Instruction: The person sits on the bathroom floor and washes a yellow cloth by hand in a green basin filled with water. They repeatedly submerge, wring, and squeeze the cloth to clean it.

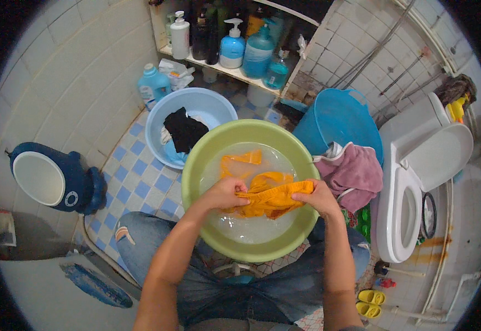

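A yellow-orange garment (277, 198) is stretched by its gathered, waistband-like edge between my two hands, over a green plastic basin (195, 223). My left hand (228, 193) pinches one end of that edge. At the other end, my right hand (317, 196) grips the cloth between thumb and fingers. The rest of the garment hangs down into cloudy water (248, 233). More yellow-orange cloth (244, 161) floats behind it, partly under the surface; I cannot tell whether it is the same piece.
Behind, a light blue basin (219, 103) holds black cloth (186, 130). At right stand a blue tub (343, 116) with a pink cloth (352, 173) over its edge and a white toilet (389, 223). A shelf (236, 74) bears several bottles. A blue child's potty seat (64, 182) is at left.
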A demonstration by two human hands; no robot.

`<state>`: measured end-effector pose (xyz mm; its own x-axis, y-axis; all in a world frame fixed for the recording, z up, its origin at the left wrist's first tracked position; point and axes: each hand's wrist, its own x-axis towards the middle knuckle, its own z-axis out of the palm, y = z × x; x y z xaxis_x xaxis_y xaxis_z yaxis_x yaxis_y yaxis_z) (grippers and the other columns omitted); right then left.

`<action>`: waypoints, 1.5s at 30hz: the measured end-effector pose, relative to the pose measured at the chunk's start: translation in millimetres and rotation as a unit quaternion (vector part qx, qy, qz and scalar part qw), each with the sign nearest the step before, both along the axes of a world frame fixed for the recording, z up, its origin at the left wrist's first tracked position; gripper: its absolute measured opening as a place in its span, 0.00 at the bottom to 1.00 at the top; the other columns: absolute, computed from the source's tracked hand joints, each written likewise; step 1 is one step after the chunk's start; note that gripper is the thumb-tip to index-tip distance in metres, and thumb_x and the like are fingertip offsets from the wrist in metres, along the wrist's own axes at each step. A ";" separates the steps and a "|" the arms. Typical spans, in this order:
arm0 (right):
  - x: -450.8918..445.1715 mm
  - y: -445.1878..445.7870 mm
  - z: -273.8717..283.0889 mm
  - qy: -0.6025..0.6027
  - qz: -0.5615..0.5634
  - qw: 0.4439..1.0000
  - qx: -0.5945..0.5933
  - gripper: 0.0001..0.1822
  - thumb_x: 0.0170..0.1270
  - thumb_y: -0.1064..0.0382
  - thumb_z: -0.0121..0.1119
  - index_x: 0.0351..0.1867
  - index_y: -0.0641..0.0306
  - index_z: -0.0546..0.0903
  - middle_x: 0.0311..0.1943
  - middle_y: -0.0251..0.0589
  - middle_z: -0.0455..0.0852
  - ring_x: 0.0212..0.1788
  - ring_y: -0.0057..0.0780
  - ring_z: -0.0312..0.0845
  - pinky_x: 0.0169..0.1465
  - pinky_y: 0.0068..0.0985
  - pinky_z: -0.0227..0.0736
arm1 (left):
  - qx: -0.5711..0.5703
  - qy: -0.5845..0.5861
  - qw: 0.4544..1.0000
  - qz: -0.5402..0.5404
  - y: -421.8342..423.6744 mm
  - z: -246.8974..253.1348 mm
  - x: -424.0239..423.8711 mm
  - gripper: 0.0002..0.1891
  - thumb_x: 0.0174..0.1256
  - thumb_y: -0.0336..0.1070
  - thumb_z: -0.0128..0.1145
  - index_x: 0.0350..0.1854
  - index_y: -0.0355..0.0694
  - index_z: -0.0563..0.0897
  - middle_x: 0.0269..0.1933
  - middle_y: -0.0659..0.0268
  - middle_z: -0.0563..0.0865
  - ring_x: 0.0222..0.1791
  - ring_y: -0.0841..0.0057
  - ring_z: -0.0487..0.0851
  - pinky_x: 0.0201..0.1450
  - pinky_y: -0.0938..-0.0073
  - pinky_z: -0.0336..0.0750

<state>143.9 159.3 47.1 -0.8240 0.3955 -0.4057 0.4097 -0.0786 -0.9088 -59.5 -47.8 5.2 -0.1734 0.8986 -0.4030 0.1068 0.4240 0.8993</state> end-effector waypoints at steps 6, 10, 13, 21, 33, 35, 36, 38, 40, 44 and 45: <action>-21.4 -0.7 -40.2 0.207 -0.049 0.966 -0.147 0.20 0.56 0.66 0.58 0.50 0.69 0.71 0.44 0.44 0.77 0.47 0.31 0.74 0.51 0.26 0.69 | 0.248 -0.068 0.963 0.082 13.7 -7.8 16.5 0.08 0.57 0.35 0.60 0.34 0.39 0.75 0.38 0.64 0.79 0.38 0.76 0.78 0.42 0.76 0.74; -52.6 -58.5 -30.7 0.114 -0.090 0.988 0.047 0.24 0.65 0.58 0.49 0.60 0.65 0.63 0.56 0.46 0.69 0.55 0.35 0.68 0.57 0.27 0.64 | 0.207 -0.298 0.890 0.275 30.1 -29.4 35.0 0.08 0.64 0.35 0.51 0.41 0.37 0.72 0.44 0.63 0.75 0.41 0.79 0.74 0.44 0.76 0.71; -67.3 -94.3 -32.5 0.151 0.013 0.932 0.330 0.26 0.68 0.56 0.44 0.64 0.65 0.59 0.56 0.49 0.72 0.57 0.40 0.67 0.59 0.31 0.61 | 0.258 -0.263 0.862 0.348 34.3 -29.9 45.5 0.15 0.65 0.34 0.47 0.52 0.36 0.69 0.47 0.61 0.74 0.44 0.77 0.75 0.48 0.75 0.71; -92.2 -99.5 -30.5 0.052 -0.117 0.987 0.097 0.25 0.70 0.54 0.36 0.65 0.64 0.58 0.63 0.51 0.62 0.66 0.39 0.54 0.67 0.30 0.47 | 0.218 -0.047 0.930 0.291 31.6 -20.4 67.9 0.21 0.69 0.40 0.41 0.57 0.31 0.65 0.52 0.57 0.74 0.49 0.72 0.73 0.54 0.72 0.67; -91.1 -103.2 -42.4 0.090 -0.086 0.984 0.127 0.27 0.70 0.52 0.38 0.66 0.62 0.57 0.67 0.47 0.54 0.69 0.34 0.46 0.69 0.28 0.39 | 0.112 -0.144 0.951 0.251 29.7 -11.0 57.9 0.23 0.70 0.48 0.35 0.57 0.34 0.68 0.54 0.60 0.74 0.53 0.75 0.71 0.57 0.72 0.64; -88.8 -117.4 -48.4 0.121 -0.019 0.971 0.204 0.27 0.69 0.52 0.38 0.65 0.63 0.57 0.67 0.47 0.54 0.69 0.34 0.47 0.69 0.28 0.40 | 0.143 -0.310 0.883 0.322 25.4 -15.2 44.2 0.18 0.68 0.44 0.38 0.50 0.34 0.71 0.46 0.62 0.75 0.46 0.74 0.72 0.50 0.72 0.68; -88.1 -120.0 -46.0 0.134 0.010 0.966 0.220 0.26 0.69 0.53 0.38 0.65 0.63 0.59 0.67 0.45 0.55 0.69 0.34 0.47 0.69 0.29 0.41 | 0.153 -0.371 0.832 0.383 26.9 -17.6 45.9 0.16 0.67 0.41 0.40 0.46 0.35 0.73 0.43 0.63 0.76 0.43 0.74 0.73 0.47 0.71 0.69; -88.9 -119.2 -46.4 0.154 -0.066 0.970 0.175 0.26 0.70 0.52 0.37 0.65 0.63 0.59 0.65 0.46 0.58 0.67 0.35 0.50 0.67 0.29 0.45 | 0.192 -0.339 0.837 0.384 29.4 -23.1 46.8 0.16 0.66 0.41 0.41 0.47 0.35 0.73 0.42 0.63 0.76 0.43 0.75 0.73 0.47 0.73 0.69; -91.0 -115.2 -45.3 0.135 -0.105 0.977 0.127 0.25 0.70 0.52 0.36 0.64 0.62 0.60 0.63 0.46 0.61 0.65 0.36 0.54 0.65 0.29 0.49 | 0.147 -0.260 0.890 0.345 33.1 -27.8 52.8 0.19 0.68 0.40 0.38 0.56 0.37 0.70 0.52 0.62 0.75 0.52 0.74 0.72 0.57 0.73 0.65; -94.0 -113.2 -39.9 0.091 -0.181 0.978 0.046 0.25 0.70 0.52 0.36 0.63 0.65 0.62 0.62 0.46 0.64 0.65 0.35 0.56 0.66 0.26 0.48 | 0.213 -0.182 0.915 0.290 35.7 -33.1 57.4 0.19 0.69 0.44 0.38 0.53 0.37 0.70 0.50 0.64 0.75 0.51 0.75 0.71 0.56 0.72 0.65; -95.1 -113.0 -42.4 0.119 -0.119 0.978 0.126 0.25 0.70 0.52 0.36 0.62 0.67 0.63 0.62 0.45 0.64 0.65 0.35 0.56 0.66 0.27 0.48 | 0.219 -0.247 0.879 0.345 36.3 -32.8 58.9 0.17 0.69 0.41 0.38 0.52 0.36 0.71 0.47 0.63 0.75 0.49 0.75 0.72 0.56 0.72 0.66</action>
